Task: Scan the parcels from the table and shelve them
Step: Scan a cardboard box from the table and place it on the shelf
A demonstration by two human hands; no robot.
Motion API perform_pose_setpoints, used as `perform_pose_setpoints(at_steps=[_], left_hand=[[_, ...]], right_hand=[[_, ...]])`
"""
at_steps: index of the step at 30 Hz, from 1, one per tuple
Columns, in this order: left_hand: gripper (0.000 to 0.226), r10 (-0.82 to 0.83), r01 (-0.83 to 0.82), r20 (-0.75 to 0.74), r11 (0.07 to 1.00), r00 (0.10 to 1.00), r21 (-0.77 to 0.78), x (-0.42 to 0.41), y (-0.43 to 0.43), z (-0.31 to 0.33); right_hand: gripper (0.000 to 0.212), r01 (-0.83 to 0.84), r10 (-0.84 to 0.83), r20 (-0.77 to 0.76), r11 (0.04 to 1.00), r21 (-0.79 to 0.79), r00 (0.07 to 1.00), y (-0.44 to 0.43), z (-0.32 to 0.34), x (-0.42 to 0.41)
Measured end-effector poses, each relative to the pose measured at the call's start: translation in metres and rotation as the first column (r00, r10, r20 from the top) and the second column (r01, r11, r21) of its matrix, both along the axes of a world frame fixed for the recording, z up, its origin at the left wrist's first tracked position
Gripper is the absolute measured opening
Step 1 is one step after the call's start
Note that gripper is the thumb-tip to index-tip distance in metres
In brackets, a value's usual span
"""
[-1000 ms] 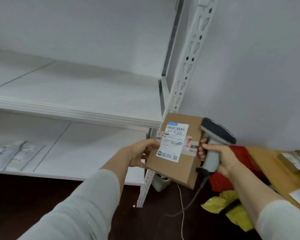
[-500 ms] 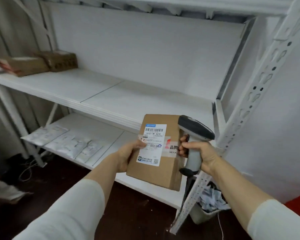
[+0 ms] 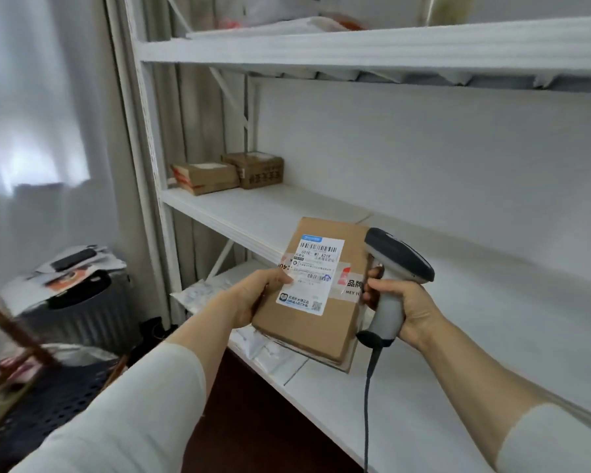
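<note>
I hold a flat brown cardboard parcel point(image 3: 316, 322) with a white barcode label in front of the white shelving unit. My left hand point(image 3: 253, 295) grips its left edge, thumb on the label. My right hand point(image 3: 401, 305) grips the handle of a grey corded barcode scanner point(image 3: 398, 257), fingers touching the parcel's right edge. Two brown parcels point(image 3: 229, 174) sit at the far left end of the middle shelf point(image 3: 263, 213).
White poly mailers point(image 3: 202, 295) lie on the lower shelf point(image 3: 372, 404). More packages lie on the top shelf point(image 3: 355, 49). A grey bin point(image 3: 79, 312) heaped with papers stands left, beside a dark crate point(image 3: 41, 397) and a wooden frame. The scanner cable point(image 3: 367, 404) hangs down.
My view has swung left along the shelving unit, from its right post to its left end. Both hands keep their hold on the parcel and scanner.
</note>
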State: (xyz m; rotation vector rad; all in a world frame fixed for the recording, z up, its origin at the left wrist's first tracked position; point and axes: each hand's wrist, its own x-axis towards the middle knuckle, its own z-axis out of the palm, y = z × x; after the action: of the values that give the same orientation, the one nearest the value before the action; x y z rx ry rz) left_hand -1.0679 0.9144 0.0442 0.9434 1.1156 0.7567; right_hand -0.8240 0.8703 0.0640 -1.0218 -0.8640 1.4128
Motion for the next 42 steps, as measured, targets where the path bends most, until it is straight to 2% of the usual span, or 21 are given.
perform_pose_setpoints(at_steps=[3,5,7,17,18,20,22,24,28,32,35,36,38,39,40,42], left_hand=[[0.046,0.052,-0.050,-0.057,0.998,0.997,0.032,-0.055,0.039,0.006],[0.031,0.055,-0.052,-0.067,0.997,0.996,0.050,-0.084,0.064,0.010],[0.026,0.065,-0.061,-0.075,0.997,0.995,0.055,-0.103,0.087,0.012],[0.017,0.117,-0.117,0.007,0.989,0.993,0.096,-0.153,0.209,0.034],[0.025,0.123,-0.122,-0.009,0.987,0.992,0.104,-0.156,0.222,0.036],[0.058,0.153,-0.146,-0.055,0.983,0.987,0.114,-0.161,0.254,0.038],[0.073,0.194,-0.181,-0.096,0.975,0.976,0.131,-0.165,0.291,0.040],[0.067,0.208,-0.188,-0.137,0.971,0.968,0.146,-0.165,0.326,0.047],[0.036,0.254,-0.212,-0.212,0.956,0.944,0.202,-0.156,0.389,0.052],[0.046,0.272,-0.165,-0.305,0.929,0.913,0.332,-0.151,0.442,0.038],[0.041,0.317,0.010,-0.524,0.848,0.790,0.529,-0.146,0.463,0.031],[0.041,0.289,0.075,-0.563,0.842,0.774,0.535,-0.145,0.471,0.031],[0.062,0.110,0.271,-0.694,0.868,0.712,0.415,-0.146,0.488,0.032],[0.077,0.003,0.409,-0.791,0.855,0.612,0.319,-0.148,0.498,0.033],[0.089,-0.058,0.530,-0.879,0.816,0.473,0.232,-0.149,0.508,0.035],[0.100,-0.023,0.709,-0.977,0.691,0.212,0.138,-0.150,0.531,0.041]], right_hand=[[0.012,-0.003,0.002,-0.012,1.000,-0.013,1.000,0.048,-0.005,-0.056],[0.015,-0.004,0.003,-0.076,1.000,-0.019,0.997,0.076,-0.004,-0.089],[0.017,0.000,-0.002,-0.088,1.000,-0.021,0.996,0.105,-0.001,-0.112],[0.011,0.061,-0.062,-0.117,0.998,-0.010,0.991,0.242,0.005,-0.159],[0.011,0.058,-0.058,-0.125,0.998,-0.009,0.990,0.258,0.004,-0.163],[0.012,0.051,-0.053,-0.132,0.999,-0.017,0.990,0.288,0.004,-0.170],[0.012,0.047,-0.051,-0.139,0.998,-0.032,0.989,0.320,0.006,-0.175],[0.012,0.042,-0.050,-0.146,0.997,-0.058,0.988,0.352,0.010,-0.176],[0.010,0.014,-0.021,-0.117,0.998,-0.063,0.993,0.412,0.015,-0.175],[0.014,-0.007,-0.004,-0.103,0.994,-0.105,0.995,0.458,0.006,-0.178],[0.015,0.022,-0.036,-0.101,0.990,-0.139,0.994,0.483,-0.002,-0.182],[0.015,0.044,-0.059,-0.095,0.988,-0.145,0.994,0.492,-0.005,-0.183],[0.013,0.093,-0.108,-0.088,0.983,-0.158,0.990,0.507,-0.007,-0.185],[0.013,0.114,-0.130,-0.088,0.979,-0.167,0.988,0.514,-0.008,-0.185],[0.013,0.137,-0.155,-0.092,0.974,-0.178,0.984,0.521,-0.008,-0.185],[0.014,0.178,-0.200,-0.097,0.964,-0.199,0.975,0.533,-0.007,-0.188]])
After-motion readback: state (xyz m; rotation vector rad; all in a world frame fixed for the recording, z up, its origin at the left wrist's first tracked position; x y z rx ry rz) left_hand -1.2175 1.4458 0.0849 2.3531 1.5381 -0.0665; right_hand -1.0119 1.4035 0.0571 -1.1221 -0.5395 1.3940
